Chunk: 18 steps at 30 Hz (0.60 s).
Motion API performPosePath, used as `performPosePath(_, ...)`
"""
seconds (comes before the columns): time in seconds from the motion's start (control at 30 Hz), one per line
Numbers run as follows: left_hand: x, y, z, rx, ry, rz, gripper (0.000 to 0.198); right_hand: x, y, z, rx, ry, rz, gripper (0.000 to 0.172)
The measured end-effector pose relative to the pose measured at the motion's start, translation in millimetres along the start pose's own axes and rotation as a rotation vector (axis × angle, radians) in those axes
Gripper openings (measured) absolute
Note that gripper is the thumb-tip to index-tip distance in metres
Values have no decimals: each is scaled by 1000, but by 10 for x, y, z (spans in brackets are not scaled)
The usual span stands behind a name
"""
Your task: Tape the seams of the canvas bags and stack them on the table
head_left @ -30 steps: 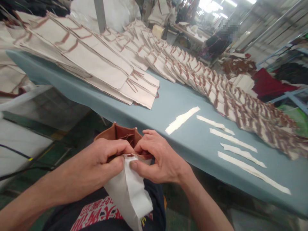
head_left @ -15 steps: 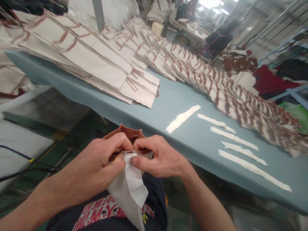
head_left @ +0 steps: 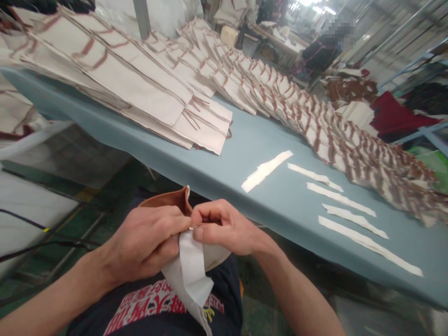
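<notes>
A brown and off-white fabric piece (head_left: 168, 199) is held over my lap, its brown side up and its pale side hanging down. My left hand (head_left: 150, 240) is closed on its edge, knuckles up. Close beside it, my right hand (head_left: 224, 226) pinches the same edge between thumb and fingers. A white strip (head_left: 193, 268) hangs from between the two hands over the pale cloth. The fingertips nearly touch, and they hide the spot where strip and fabric meet.
A blue-covered table (head_left: 224, 175) slopes across in front, bearing stacked cream pieces with brown trim (head_left: 140, 79), a long overlapping row (head_left: 297, 107) and several white strips (head_left: 341, 199). A person (head_left: 320, 53) is at the back right. Black cables (head_left: 35, 247) lie at left.
The fabric's brown rim has shifted and folded toward the left. My left hand has turned more knuckles-up, and my right hand has dropped slightly at its fingertips.
</notes>
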<state>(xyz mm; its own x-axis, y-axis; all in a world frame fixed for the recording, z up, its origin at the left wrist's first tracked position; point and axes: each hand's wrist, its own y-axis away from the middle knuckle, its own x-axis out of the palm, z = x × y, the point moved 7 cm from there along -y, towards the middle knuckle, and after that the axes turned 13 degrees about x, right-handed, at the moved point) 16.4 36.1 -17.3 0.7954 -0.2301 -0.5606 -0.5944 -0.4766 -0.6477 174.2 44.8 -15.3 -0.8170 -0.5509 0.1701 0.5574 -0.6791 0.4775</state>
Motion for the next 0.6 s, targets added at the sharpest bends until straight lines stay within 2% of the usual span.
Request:
performPosePath(0.17, 36, 86, -2, 145, -51, -35, 51, 14, -5, -84, -18, -151, -22, 64)
performPosePath(0.27, 33, 33, -53, 249, -147, -48, 36, 64, -43, -261, 21, -275, -30, 72)
performPosePath(0.37, 20, -55, -127, 341, -207, -38, 31, 112, -101, -428, 74, -378, -32, 77)
performPosePath(0.43, 3, -96, -165, 356, -220, -26, 29, 121, -128, -466, 84, -406, -33, 77)
performPosePath(0.53, -52, -88, -247, 337, -191, -51, 28, 104, -118, -381, 30, -365, -20, 72)
performPosePath(0.6, -108, -55, -254, 217, -168, -91, 32, 94, -79, -279, -21, -299, 3, 68)
